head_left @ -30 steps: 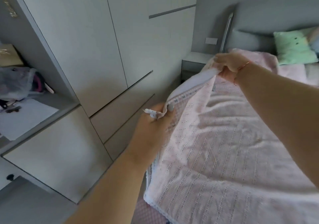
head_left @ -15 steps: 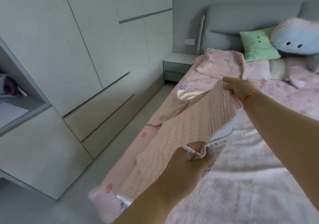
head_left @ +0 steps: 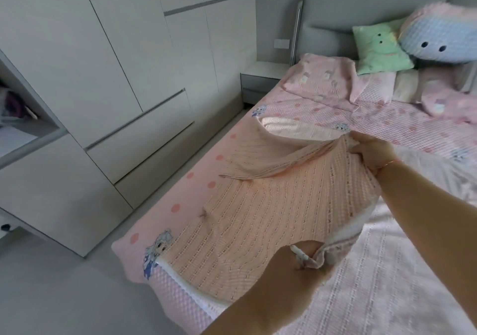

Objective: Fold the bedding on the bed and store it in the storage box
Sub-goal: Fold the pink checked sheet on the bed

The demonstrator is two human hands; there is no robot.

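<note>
Both hands pinch the pink blanket (head_left: 271,205) along one edge, the left hand (head_left: 291,270) near its lower corner, the right hand (head_left: 371,151) at the upper corner; the lifted cloth hangs between them over the bed (head_left: 180,200); a green pillow (head_left: 379,48) leans against the headboard.
</note>
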